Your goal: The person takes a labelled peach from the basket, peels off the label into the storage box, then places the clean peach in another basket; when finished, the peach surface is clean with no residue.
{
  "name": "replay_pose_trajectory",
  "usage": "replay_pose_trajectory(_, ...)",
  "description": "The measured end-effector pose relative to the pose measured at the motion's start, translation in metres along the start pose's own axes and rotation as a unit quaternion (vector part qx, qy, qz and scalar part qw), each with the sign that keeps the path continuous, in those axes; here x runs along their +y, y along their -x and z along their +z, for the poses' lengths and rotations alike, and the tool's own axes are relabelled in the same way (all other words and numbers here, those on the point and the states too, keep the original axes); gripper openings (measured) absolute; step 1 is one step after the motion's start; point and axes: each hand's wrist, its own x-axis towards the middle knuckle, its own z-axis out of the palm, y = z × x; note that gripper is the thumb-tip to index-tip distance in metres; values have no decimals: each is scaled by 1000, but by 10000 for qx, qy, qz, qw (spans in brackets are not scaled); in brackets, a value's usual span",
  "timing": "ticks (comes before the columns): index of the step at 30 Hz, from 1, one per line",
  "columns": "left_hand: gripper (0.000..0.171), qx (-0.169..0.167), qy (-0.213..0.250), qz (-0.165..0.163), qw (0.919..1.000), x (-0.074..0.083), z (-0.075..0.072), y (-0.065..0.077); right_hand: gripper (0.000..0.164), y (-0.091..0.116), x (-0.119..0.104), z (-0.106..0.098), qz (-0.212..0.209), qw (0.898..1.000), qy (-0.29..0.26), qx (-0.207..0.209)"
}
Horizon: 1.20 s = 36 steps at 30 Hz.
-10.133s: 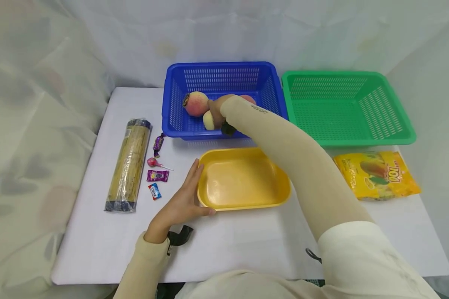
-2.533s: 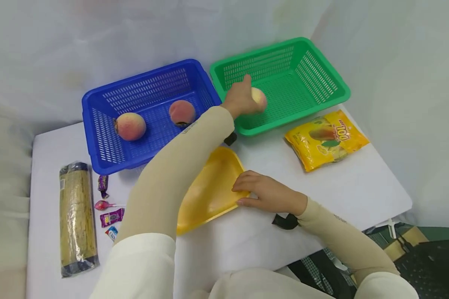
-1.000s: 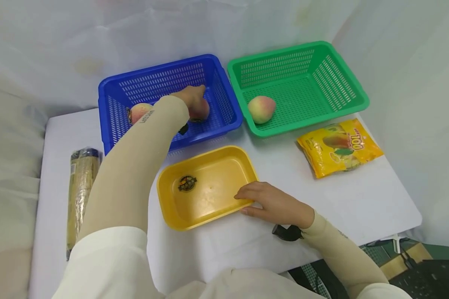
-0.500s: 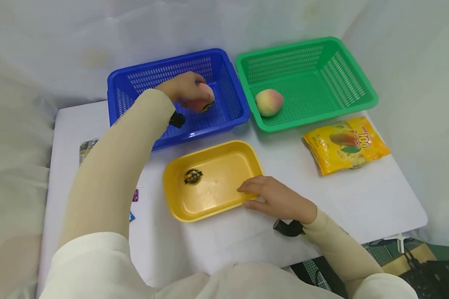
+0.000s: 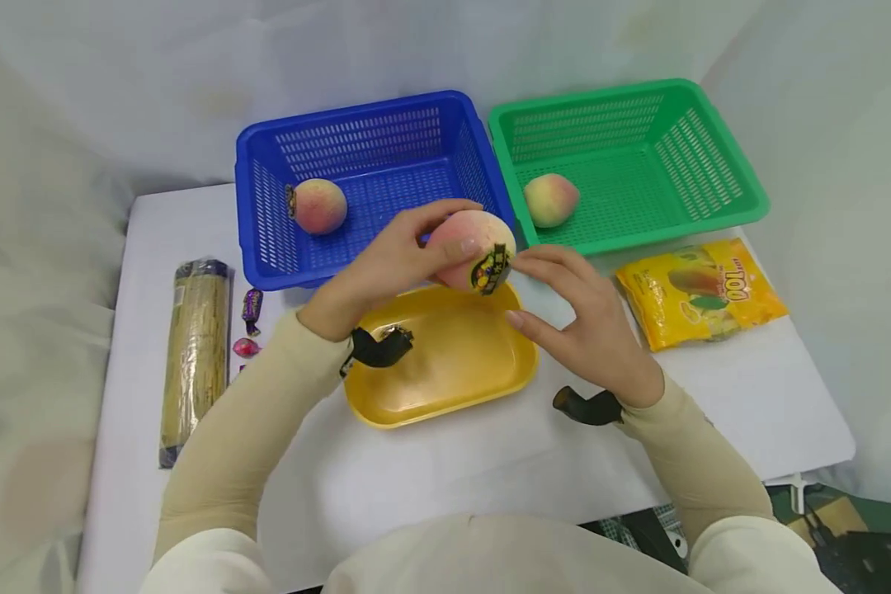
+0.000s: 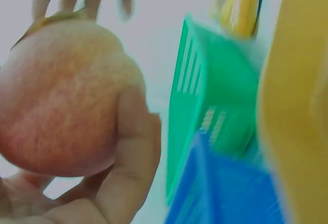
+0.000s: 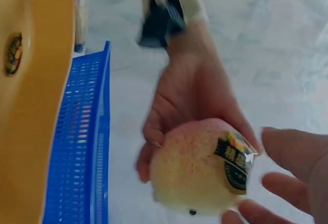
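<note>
My left hand (image 5: pixel 404 252) grips a pink and cream peach (image 5: pixel 456 235) above the far side of the yellow tray (image 5: pixel 445 404). A dark printed sticker (image 5: pixel 490 270) on the peach faces my right hand (image 5: pixel 594 318). The right fingers are spread, with a fingertip at the sticker's edge; whether it touches is unclear. In the right wrist view the sticker (image 7: pixel 234 162) shows between the left fingers and the right fingertips. A similar sticker (image 7: pixel 14 55) lies inside the tray. Another peach (image 5: pixel 321 206) with a sticker sits in the blue basket (image 5: pixel 374 106).
A peach with no visible sticker (image 5: pixel 552 200) lies in the green basket (image 5: pixel 742 216). A yellow candy bag (image 5: pixel 701 293) is at the right. Left are a wrapped noodle-like bundle (image 5: pixel 195 355), a purple-wrapped candy (image 5: pixel 252 309) and a pink lollipop (image 5: pixel 247 347).
My left hand moved one peach from the blue basket to the green, then lifted another to above the tray. My right hand left the tray's rim and came up beside this peach.
</note>
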Motion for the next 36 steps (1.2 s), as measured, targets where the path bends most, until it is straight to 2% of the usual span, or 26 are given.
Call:
replay_pose_trajectory(3,69,-117,584,99,9982,-9,15,9,47,-8,-2,2,-231,9991,-82,342)
replay_pose_trajectory(5,81,-152,857,113,9961,-12,21,15,49,-11,-4,6,-348,9986,-132,378)
replay_pose_trajectory(7,85,-185,1084,54,9939,-14,25,21,52,-13,-4,9,-458,9984,-106,315)
replay_pose_trajectory(15,81,-390,1252,-89,9913,-19,30,38,44,-14,-4,13,-1159,9925,-61,-372)
replay_pose_trajectory(21,67,-353,1249,-94,9915,-22,27,38,35,-22,-3,15,-1640,9856,-130,-391)
replay_pose_trajectory(26,51,-242,1301,-299,9908,-26,25,39,29,-27,2,18,-1845,9813,-365,-413)
replay_pose_trajectory(30,40,-231,1383,-509,9888,-32,27,41,21,-27,6,23,-1964,9772,-485,-651)
replay_pose_trajectory(36,38,-82,1451,-703,9869,-41,29,43,24,-28,11,29,-2000,9743,-448,-932)
